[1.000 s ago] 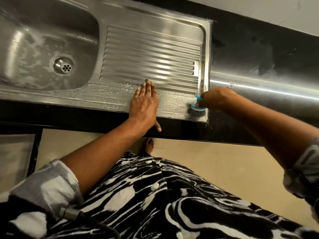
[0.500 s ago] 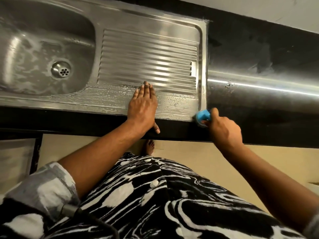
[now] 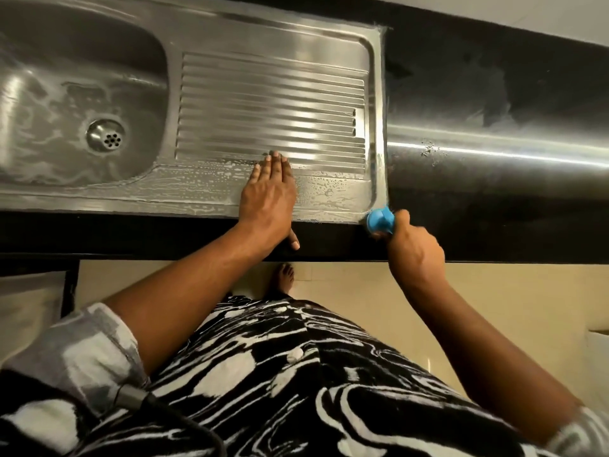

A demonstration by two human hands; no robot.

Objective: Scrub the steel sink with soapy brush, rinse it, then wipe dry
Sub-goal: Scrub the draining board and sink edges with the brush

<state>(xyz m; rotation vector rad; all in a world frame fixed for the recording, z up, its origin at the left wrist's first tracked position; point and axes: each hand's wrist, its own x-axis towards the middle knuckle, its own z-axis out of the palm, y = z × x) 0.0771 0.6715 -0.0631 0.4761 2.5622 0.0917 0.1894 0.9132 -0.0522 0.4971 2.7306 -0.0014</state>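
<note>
The steel sink (image 3: 211, 31) fills the upper left, with a soapy basin and drain (image 3: 106, 136) on the left and a ribbed drainboard (image 3: 270, 107) on the right. Suds cover the sink's front rim. My left hand (image 3: 268, 196) lies flat, fingers straight, on the front rim at the drainboard's near edge. My right hand (image 3: 413, 247) grips a blue brush (image 3: 380, 221), which touches the sink's front right corner.
A black stone counter (image 3: 494, 94) runs to the right of the sink, with a bright reflection and a few suds on it. Its dark front edge (image 3: 131, 235) overhangs a beige tiled floor (image 3: 510, 308), where my bare foot (image 3: 283, 278) shows.
My right hand has drawn the brush from on top of the rim at the right end down to the sink's front right corner. My left hand stays flat in place.
</note>
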